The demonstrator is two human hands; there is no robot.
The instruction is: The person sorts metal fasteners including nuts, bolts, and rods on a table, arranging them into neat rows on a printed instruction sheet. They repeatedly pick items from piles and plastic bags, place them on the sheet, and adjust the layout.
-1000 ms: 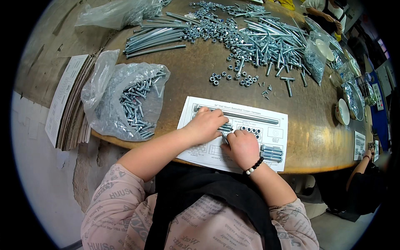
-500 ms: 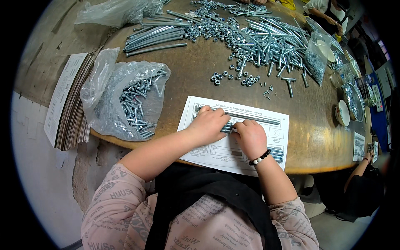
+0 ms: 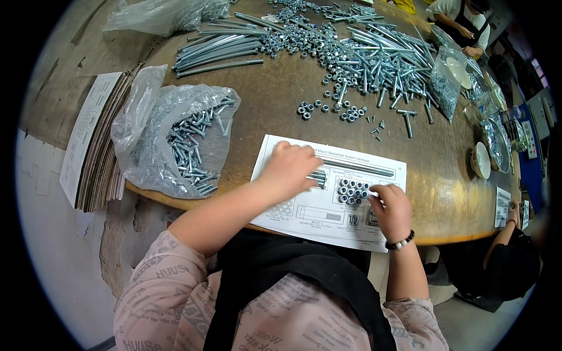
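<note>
A printed hardware sheet [image 3: 281, 230] lies at the table's front edge, with parts laid on its outlines. My left hand [image 3: 290, 167] is over its left part, slightly blurred, with fingers bent down over short bolts [image 3: 318, 179]; whether it grips any is hidden. Long bolts [image 3: 358, 167] lie across the sheet's upper part. Hex nuts [image 3: 352, 192] stand grouped in rows at mid-sheet. At their right edge is my right hand [image 3: 391, 206], thumb and index finger bent and apart. Small dark parts [image 3: 373, 218] lie partly hidden beside this hand.
Loose nuts [image 3: 304, 44], long rods [image 3: 216, 55] and bolts [image 3: 389, 61] are heaped at the back. A plastic bag of bolts [image 3: 190, 146] and stacked paper sheets [image 3: 96, 140] are at left. A bowl [image 3: 480, 160] stands at right. Other people are at the right.
My right hand has moved right, uncovering the rows of nuts. My left hand has shifted slightly, still over the short bolts.
</note>
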